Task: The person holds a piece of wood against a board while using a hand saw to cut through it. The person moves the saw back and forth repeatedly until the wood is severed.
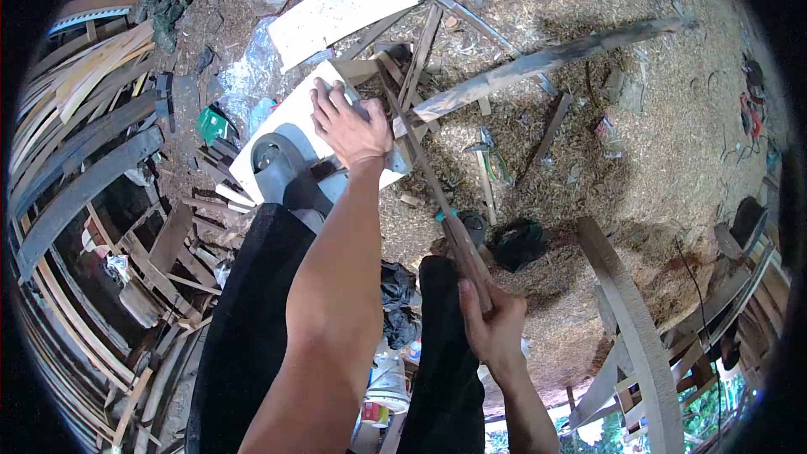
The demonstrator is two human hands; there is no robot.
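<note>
My right hand point(496, 324) is wrapped around the near end of a long, brown handsaw point(441, 193). Its narrow blade runs up and left, across a rough wooden pole point(538, 63) close to the pole's left end. On the other side of the blade, my left hand point(353, 126) presses down on the end of the pole, fingers bent over it; the palm hides most of that end. Below the hand is a white board point(307, 118), tilted in view. A grey shoe point(282, 164) rests on the board, left of my left wrist.
Pliers point(496, 160) and wood scraps lie on the sawdust-covered ground point(664, 143). A white panel point(336, 13) lies farther ahead. Wooden strips point(92, 84) are stacked at left, and a curved beam point(630, 311) stands at right. White buckets point(388, 382) show between my legs.
</note>
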